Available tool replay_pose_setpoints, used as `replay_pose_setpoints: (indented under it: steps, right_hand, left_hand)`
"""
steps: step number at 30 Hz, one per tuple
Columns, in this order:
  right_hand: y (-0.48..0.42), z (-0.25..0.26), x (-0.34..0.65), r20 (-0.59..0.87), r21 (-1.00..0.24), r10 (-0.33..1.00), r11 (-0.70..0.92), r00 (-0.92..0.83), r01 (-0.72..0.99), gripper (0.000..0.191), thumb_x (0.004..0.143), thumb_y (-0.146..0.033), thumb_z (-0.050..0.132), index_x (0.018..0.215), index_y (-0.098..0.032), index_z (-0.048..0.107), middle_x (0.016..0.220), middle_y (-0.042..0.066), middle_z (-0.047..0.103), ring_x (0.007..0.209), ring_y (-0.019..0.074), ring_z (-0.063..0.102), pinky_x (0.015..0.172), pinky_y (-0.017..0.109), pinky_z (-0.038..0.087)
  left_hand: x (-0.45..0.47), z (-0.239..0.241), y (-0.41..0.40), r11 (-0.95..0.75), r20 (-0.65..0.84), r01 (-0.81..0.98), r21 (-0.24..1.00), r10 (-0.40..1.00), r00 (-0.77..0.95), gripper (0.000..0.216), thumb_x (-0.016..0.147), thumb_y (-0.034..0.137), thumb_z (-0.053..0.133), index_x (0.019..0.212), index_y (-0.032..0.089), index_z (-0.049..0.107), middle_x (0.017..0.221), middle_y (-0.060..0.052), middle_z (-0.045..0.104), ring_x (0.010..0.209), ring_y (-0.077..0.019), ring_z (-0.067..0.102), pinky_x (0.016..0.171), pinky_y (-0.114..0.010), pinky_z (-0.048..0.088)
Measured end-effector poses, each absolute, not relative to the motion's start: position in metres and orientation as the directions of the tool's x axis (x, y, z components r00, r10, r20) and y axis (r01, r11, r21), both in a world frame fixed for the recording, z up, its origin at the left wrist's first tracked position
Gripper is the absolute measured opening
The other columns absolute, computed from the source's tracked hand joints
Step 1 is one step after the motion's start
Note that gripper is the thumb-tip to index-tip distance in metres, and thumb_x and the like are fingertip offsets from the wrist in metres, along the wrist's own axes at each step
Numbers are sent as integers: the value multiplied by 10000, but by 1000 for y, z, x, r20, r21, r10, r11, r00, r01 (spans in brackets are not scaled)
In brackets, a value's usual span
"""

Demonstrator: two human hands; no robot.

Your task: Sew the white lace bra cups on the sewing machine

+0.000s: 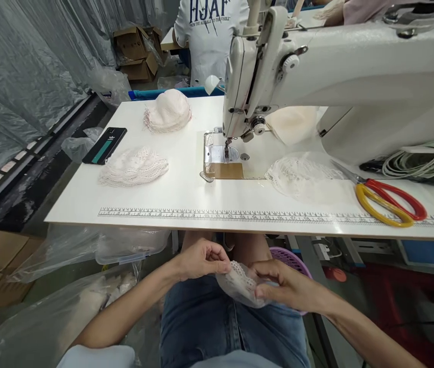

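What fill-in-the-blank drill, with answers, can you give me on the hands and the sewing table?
1. The bare left hand and bare right hand both hold a thin, pale fabric piece edged with ____.
2. The metal scissors have one red handle loop and one ____ handle loop.
3. The flat, black rectangular item with a green stripe lies to the wearer's ____ of the white sewing machine.

Missing words: lace; yellow; left.
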State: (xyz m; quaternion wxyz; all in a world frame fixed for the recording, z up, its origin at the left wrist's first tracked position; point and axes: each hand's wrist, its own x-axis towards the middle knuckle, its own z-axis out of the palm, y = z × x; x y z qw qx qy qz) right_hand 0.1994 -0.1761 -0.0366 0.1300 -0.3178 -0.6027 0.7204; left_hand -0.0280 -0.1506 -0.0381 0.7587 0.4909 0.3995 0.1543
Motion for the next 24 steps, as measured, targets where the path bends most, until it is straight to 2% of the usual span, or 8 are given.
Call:
replay_pose_setpoints:
  steps: [3, 8, 14, 20, 22, 24]
  right_hand:
    - [-167, -29, 191, -323, -946, 652, -192, -686, 262, 326, 776, -455, 634, 879, -153, 568, 677, -40, 435, 569, 77, 322, 496, 200, 247]
    - [-155, -18, 170, -312, -937, 742, -136, -594, 321, 355, 828, -481, 545, 689, -158, 496, 594, -48, 382, 548, 81, 324, 486, 205, 252]
    - [-141, -5, 159, -256, -955, 791, -120, -555, 270, 365, 836, -481, 522, 667, -162, 462, 601, -35, 399, 560, 90, 345, 501, 215, 274]
    - [-127, 16, 151, -173, -968, 848, -52, -501, 246, 346, 849, -446, 507, 650, -172, 437, 570, -50, 347, 533, 85, 315, 474, 209, 247]
    - [-120, 24, 150, -127, -969, 867, -4, -481, 249, 336, 854, -434, 499, 650, -172, 447, 562, -50, 356, 526, 85, 322, 470, 206, 252]
    - [-106, 27, 150, -102, -963, 877, 31, -470, 267, 322, 855, -425, 489, 657, -173, 456, 549, -50, 374, 512, 86, 341, 463, 205, 261]
  left_hand:
    - [-28, -32, -144, 412, -438, 204, 888, 626, 645, 239, 702, 323, 687, 735, 91, 643, 651, -17, 601, 584, -87, 506, 577, -205, 394]
    - [-31, -20, -139, 312, -388, 232, 921, 686, 616, 208, 755, 301, 626, 765, 93, 641, 681, -27, 610, 613, -98, 518, 578, -206, 393]
    - [-41, -3, -133, 414, -398, 110, 904, 718, 571, 264, 658, 288, 730, 822, 105, 633, 694, -10, 595, 634, -98, 518, 605, -207, 402]
    - [-42, 34, -119, 464, -479, 153, 873, 752, 454, 327, 641, 391, 731, 756, 117, 594, 576, 35, 515, 518, -67, 435, 492, -180, 322]
    - [-42, 47, -106, 400, -455, 218, 890, 785, 420, 301, 667, 388, 705, 755, 121, 596, 596, 31, 521, 532, -72, 437, 495, -183, 325]
    - [-44, 56, -83, 256, -386, 326, 910, 809, 443, 268, 697, 376, 672, 757, 122, 611, 648, 13, 551, 583, -91, 471, 525, -194, 349]
